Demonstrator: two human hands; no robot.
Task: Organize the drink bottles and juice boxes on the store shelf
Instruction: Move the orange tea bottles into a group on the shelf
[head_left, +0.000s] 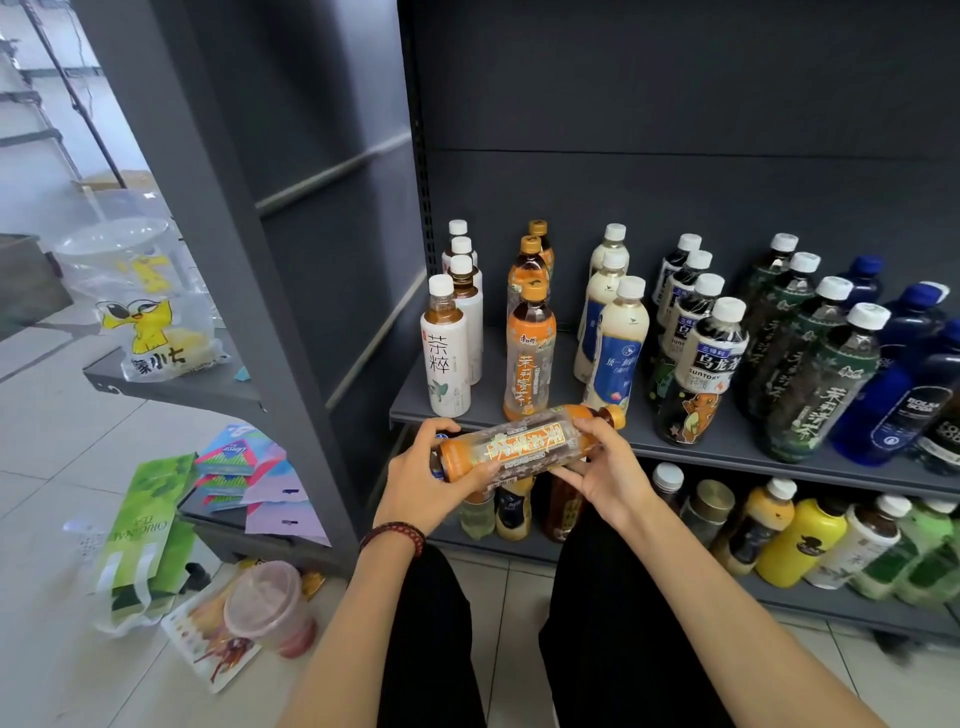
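Grey shelf (737, 447) boards carry bottles in rows running front to back. We hold the orange bottle (524, 441) sideways just off the front edge. Our left hand (421, 478) wraps its base at nine o'clock and our right hand (608, 467) its neck at three, probably to match labels. The orange row (530, 358) stands at twelve, its front bottle near the edge, so room there looks tight.

Shop: grey metal shelving (727, 441) stocked with rowed drink bottles (711, 353).
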